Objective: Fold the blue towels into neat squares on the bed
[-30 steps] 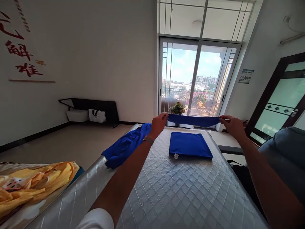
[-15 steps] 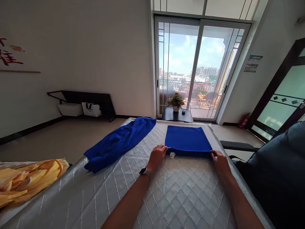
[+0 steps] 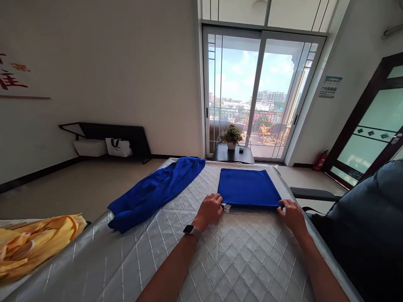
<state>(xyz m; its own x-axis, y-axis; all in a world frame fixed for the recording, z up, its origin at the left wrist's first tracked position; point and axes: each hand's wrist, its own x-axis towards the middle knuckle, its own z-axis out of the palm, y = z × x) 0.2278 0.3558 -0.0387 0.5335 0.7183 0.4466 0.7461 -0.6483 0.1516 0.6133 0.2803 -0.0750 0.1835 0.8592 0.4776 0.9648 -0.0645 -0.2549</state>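
Note:
A blue cloth, folded into a flat rectangle, lies on the silver quilted surface. My left hand, with a watch at the wrist, pinches its near left corner. At the near right corner my right hand is closed on the same cloth. A small white label pokes out from under the near edge beside my left hand. To the left lies a second blue cloth, loose and crumpled, apart from both hands.
Yellow fabric is heaped at the left. A dark bulky bag stands close on the right. Beyond the far edge are a small black table with a potted plant and a sliding glass door.
The near edge of the folded cloth, which stood slightly raised, now lies flatter and nearer to me. Both hands have kept their corners. The view has tilted up a little.

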